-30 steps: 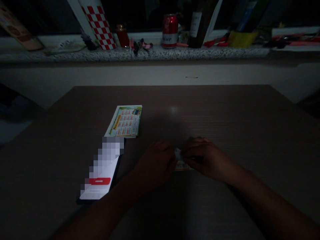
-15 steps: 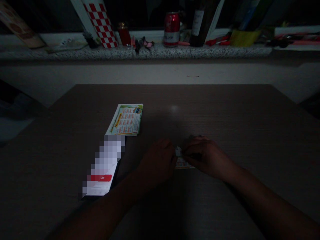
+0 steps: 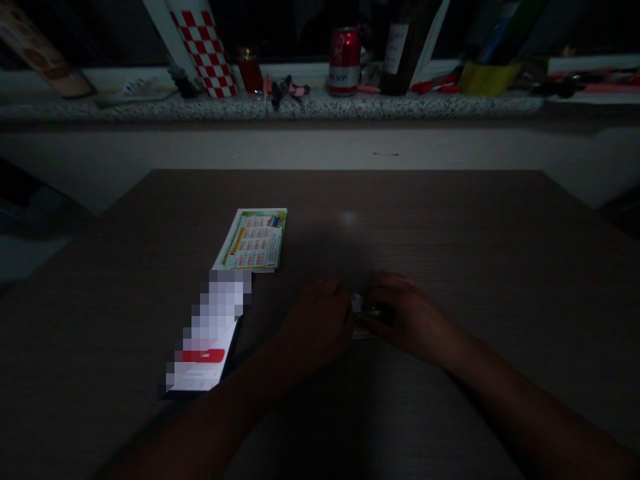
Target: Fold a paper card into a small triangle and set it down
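Note:
In dim light my left hand point(image 3: 316, 323) and my right hand point(image 3: 407, 313) meet at the middle of a dark wooden table point(image 3: 450, 227). Both pinch a small piece of paper point(image 3: 357, 305) between their fingertips, low against the tabletop. Only a pale corner of the paper shows between the hands; the rest is hidden under the fingers. Left of my hands a lit phone point(image 3: 207, 340) lies flat, and just beyond it sits a small stack of printed calendar cards point(image 3: 254, 240).
Behind the table runs a speckled stone sill point(image 3: 310, 105) crowded with a red can point(image 3: 345, 60), a dark bottle point(image 3: 395, 47), a red-and-white checkered box point(image 3: 203, 43), a small red jar point(image 3: 249, 69) and other clutter.
My right hand has folded further over the paper, so less of it shows below the fingers. The view has shifted slightly; phone and cards lie where they were.

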`<state>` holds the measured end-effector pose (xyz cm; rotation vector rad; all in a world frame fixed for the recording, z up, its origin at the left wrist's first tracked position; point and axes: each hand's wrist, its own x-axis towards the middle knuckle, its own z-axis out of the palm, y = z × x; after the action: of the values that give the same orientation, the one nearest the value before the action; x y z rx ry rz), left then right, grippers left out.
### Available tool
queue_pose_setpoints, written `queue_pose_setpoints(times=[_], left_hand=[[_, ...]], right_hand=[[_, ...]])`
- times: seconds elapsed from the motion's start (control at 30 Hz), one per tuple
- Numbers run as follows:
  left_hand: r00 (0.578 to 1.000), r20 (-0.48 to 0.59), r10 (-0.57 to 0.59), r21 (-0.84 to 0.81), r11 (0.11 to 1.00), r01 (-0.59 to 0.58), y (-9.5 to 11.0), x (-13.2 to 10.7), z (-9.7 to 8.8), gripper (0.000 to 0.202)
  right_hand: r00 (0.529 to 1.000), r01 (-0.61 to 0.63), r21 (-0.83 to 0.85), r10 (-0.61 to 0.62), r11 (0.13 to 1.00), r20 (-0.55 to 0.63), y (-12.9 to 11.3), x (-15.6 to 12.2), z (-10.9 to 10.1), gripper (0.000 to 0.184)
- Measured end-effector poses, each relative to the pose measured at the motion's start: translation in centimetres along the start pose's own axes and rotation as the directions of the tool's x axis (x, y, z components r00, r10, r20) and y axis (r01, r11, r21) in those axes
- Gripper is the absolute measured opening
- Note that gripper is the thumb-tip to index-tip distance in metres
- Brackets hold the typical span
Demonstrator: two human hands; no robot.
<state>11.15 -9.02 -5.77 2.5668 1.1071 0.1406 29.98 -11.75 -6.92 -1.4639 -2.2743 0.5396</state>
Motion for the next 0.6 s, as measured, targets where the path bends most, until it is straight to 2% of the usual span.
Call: queue_pose_setpoints(times=[0.23, 0.6], left_hand=[[1.000, -0.016, 0.005, 0.008, 1.000, -0.005, -0.1, 0.0, 0.1, 0.010], [1.000, -0.013, -0.007, -0.004, 1.000, 0.007, -0.2, 0.0, -0.2, 0.011]], right_hand=[[0.998, -0.053, 0.000, 0.053, 0.999, 0.023, 0.1, 0.2, -0.2, 0.010], [0.991, -0.098, 0.072, 0.091, 0.993, 0.096, 2.7, -0.8, -2.3, 0.007]])
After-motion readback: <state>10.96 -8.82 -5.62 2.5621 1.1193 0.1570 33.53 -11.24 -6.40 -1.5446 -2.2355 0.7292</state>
